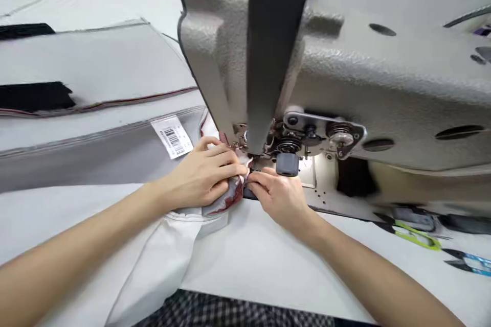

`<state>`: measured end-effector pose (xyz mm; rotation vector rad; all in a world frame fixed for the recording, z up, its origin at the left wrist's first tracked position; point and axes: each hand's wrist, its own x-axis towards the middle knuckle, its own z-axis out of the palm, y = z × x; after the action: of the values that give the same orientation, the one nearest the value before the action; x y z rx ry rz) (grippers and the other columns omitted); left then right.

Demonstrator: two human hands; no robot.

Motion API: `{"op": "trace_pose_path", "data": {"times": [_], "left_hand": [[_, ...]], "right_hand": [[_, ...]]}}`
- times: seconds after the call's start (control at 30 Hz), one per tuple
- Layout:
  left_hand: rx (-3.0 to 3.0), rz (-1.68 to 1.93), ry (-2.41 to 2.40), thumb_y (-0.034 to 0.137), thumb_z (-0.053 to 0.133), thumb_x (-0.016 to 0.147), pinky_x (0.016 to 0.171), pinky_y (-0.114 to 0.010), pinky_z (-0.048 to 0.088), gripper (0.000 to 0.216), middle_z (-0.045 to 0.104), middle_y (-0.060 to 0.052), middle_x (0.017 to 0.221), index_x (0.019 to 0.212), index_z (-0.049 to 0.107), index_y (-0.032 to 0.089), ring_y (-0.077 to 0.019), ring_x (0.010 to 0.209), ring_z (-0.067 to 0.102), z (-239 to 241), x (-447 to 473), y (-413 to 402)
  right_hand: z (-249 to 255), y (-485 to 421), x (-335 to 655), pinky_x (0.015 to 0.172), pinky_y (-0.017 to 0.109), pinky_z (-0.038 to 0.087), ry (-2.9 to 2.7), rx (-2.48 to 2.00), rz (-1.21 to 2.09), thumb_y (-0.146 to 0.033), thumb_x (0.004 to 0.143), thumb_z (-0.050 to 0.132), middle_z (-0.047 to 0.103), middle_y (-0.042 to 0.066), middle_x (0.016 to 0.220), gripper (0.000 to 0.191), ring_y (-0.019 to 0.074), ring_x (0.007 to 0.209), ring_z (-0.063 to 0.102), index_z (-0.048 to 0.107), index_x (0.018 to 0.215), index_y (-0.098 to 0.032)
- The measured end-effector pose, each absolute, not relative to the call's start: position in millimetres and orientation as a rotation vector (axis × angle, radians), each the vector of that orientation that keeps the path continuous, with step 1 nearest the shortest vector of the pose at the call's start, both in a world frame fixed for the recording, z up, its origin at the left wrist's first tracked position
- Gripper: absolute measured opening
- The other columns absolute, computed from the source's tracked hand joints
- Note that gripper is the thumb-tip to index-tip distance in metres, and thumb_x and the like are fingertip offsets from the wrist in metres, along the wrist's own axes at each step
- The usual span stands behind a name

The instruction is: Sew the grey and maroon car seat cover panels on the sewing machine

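Observation:
A grey sewing machine (330, 87) stands over the work, its presser area partly hidden behind the machine head and my fingers. My left hand (201, 173) rests on the grey and white fabric piece (226, 199) with red patterned trim, fingers bent and gathered on the cloth just left of the needle area. My right hand (280, 194) pinches the fabric edge close to the presser foot, below a dark grey tension knob (287, 164). The two hands' fingertips almost meet at the folded edge. A white barcode label (172, 137) lies on the grey fabric beyond my left hand.
White and grey fabric panels (115, 61) with black strips (36, 97) spread across the left. At right on the table lie green-handled thread snips (416, 236) and blue-handled thread snips (473, 263). A dark vertical bar (278, 36) crosses in front of the machine head.

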<state>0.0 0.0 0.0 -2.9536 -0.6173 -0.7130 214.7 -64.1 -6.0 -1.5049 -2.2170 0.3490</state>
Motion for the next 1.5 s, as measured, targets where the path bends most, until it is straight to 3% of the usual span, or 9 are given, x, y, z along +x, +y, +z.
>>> {"op": "trace_pose_path", "data": {"times": [0.2,0.37,0.63,0.77,1.0,1.3,1.5], "left_hand": [[-3.065,-0.418,-0.428,0.008,0.039,0.094,0.105,-0.038,0.028,0.033,0.07,0.0,0.111,0.103,0.066,0.025,-0.0183,0.099,0.059,27,-8,7],[-3.097,-0.539,-0.268,0.008,0.039,0.096,0.099,-0.032,0.034,0.028,0.071,0.0,0.117,0.102,0.063,0.023,-0.0177,0.112,0.058,22,-9,14],[-3.06,-0.887,-0.509,0.008,0.045,0.085,0.106,-0.036,0.032,0.023,0.074,0.003,0.096,0.092,0.062,0.022,-0.0157,0.098,0.062,1,0,3],[-3.098,-1.004,-0.603,0.006,0.048,0.079,0.102,-0.036,0.035,0.023,0.072,0.004,0.09,0.088,0.063,0.021,-0.0154,0.093,0.062,-1,5,-6],[-3.122,-1.017,-0.525,0.009,0.048,0.077,0.096,-0.035,0.038,0.023,0.072,0.001,0.09,0.088,0.065,0.021,-0.0161,0.089,0.061,2,8,2],[-3.108,-1.007,-0.467,0.014,0.051,0.078,0.077,-0.03,0.037,0.016,0.069,0.001,0.075,0.08,0.065,0.019,-0.0141,0.07,0.055,8,12,21],[-3.352,-1.002,-0.52,0.009,0.047,0.074,0.077,-0.026,0.038,0.018,0.069,0.004,0.07,0.075,0.063,0.018,-0.0089,0.062,0.054,14,12,26]], "right_hand": [[-6,-62,216,0.063,0.024,0.037,-2.198,-1.493,0.386,-0.025,0.095,0.057,0.073,-0.001,0.084,0.019,0.0119,0.07,0.063,0.076,0.093,-0.023],[-10,-62,214,0.066,0.023,0.039,-2.171,-1.441,0.395,-0.026,0.096,0.057,0.072,-0.001,0.082,0.02,0.0117,0.072,0.063,0.077,0.094,-0.023],[-8,-63,218,0.069,0.022,0.043,-2.214,-1.461,0.371,-0.028,0.098,0.052,0.074,0.002,0.083,0.025,0.0136,0.079,0.067,0.077,0.094,-0.024],[-7,-65,224,0.068,0.023,0.045,-2.217,-1.473,0.378,-0.027,0.096,0.054,0.073,0.002,0.079,0.024,0.0146,0.076,0.067,0.078,0.093,-0.026],[-11,-60,226,0.071,0.024,0.047,-2.176,-1.442,0.405,-0.027,0.095,0.055,0.073,0.003,0.077,0.023,0.0159,0.075,0.067,0.077,0.09,-0.024],[-14,-50,226,0.067,0.023,0.048,-2.069,-1.558,0.549,-0.021,0.093,0.053,0.075,0.002,0.087,0.024,0.0148,0.073,0.066,0.076,0.09,-0.024],[-15,-49,225,0.078,0.025,0.051,-2.133,-1.566,0.425,-0.022,0.093,0.053,0.074,0.002,0.082,0.024,0.0169,0.078,0.067,0.076,0.09,-0.026]]}}
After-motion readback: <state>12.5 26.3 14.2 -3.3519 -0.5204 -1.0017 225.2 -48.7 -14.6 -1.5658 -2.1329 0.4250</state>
